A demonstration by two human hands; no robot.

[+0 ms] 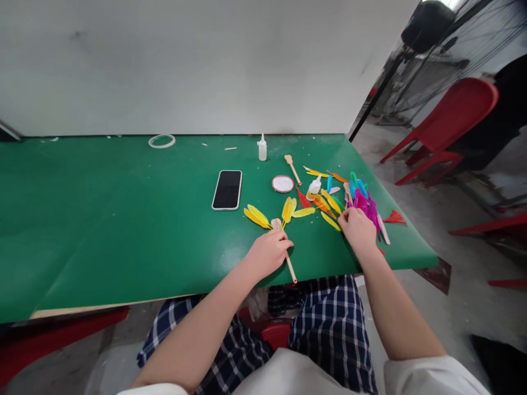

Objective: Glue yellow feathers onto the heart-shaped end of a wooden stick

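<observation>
My left hand (270, 248) is closed around a wooden stick (291, 267) with a pale, rounded head. Yellow feathers (257, 216) fan out from both sides of that head. At the right, my right hand (358, 227) reaches into a loose pile of coloured feathers, its thumb and fingertips pressed together. Whatever lies in that pinch is too small to make out. Magenta feathers (361, 202) lie just beyond the knuckles, and a yellow feather (330, 221) lies beside the fingertips. A glue bottle (314, 186) leans among orange and yellow feathers between the two hands.
A phone (228, 190) lies on the green table (135, 230). Behind are a white dropper bottle (262, 149), a round white disc (282, 184), another wooden stick (293, 169) and a clear ring (162, 141). Red tassels (395, 218) lie near the right edge. A red chair (457, 120) stands beyond.
</observation>
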